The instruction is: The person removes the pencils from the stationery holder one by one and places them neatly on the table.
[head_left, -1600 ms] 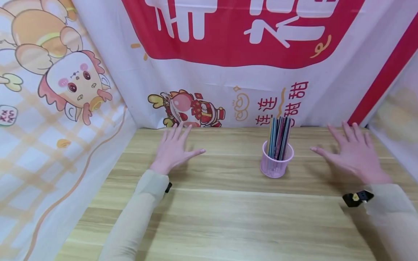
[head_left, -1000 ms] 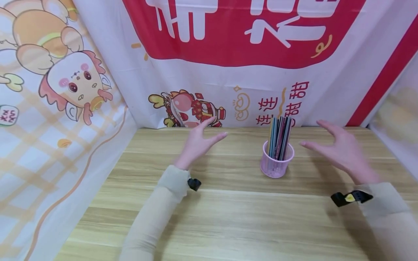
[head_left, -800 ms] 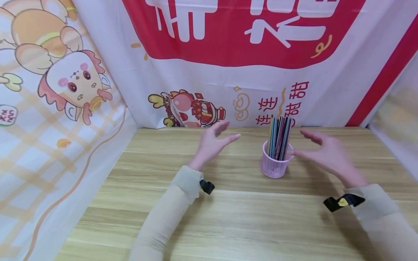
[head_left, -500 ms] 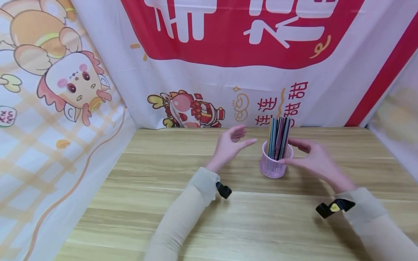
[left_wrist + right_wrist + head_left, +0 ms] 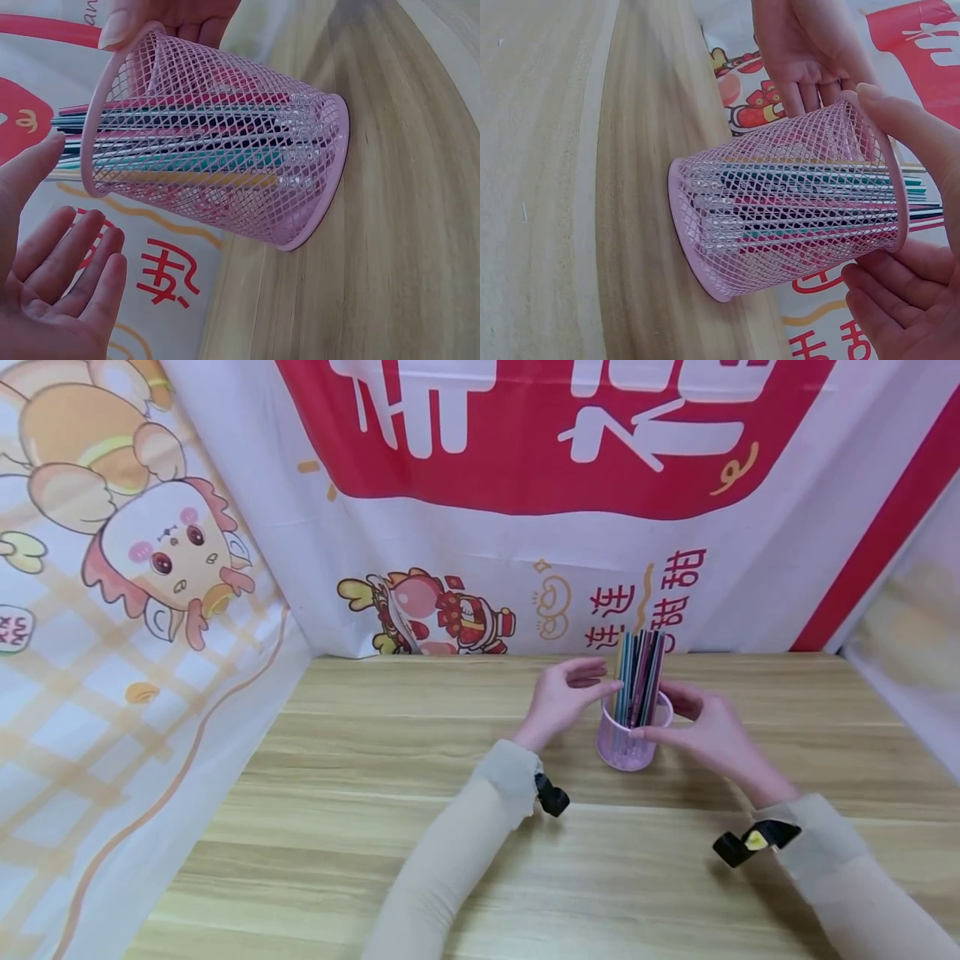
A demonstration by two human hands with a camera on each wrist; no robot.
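Observation:
A pink mesh pen cup (image 5: 625, 752) stands upright on the wooden table. It holds several slim, pencil-like coloured sticks (image 5: 637, 681); through the mesh, their lower ends look clear and glittery in both wrist views. My right hand (image 5: 712, 735) grips the cup from the right, its thumb on the near side of the rim (image 5: 900, 202) and its fingers round the far side. On the left, my left hand (image 5: 564, 697) reaches beside the sticks with fingers loosely extended. Its thumb tip (image 5: 56, 139) is close to them; whether it touches cannot be told.
Behind the table hangs a white cloth (image 5: 465, 543) with red print. Another printed cloth (image 5: 150, 693) borders the left side, and a pale one (image 5: 915, 610) the right. Bare wood-grain tabletop (image 5: 337, 827) lies in front of and left of the cup.
Both hands were spread apart on the table and have come inward to the cup. My right hand has taken hold of its rim; my left hand has moved right, up to the sticks.

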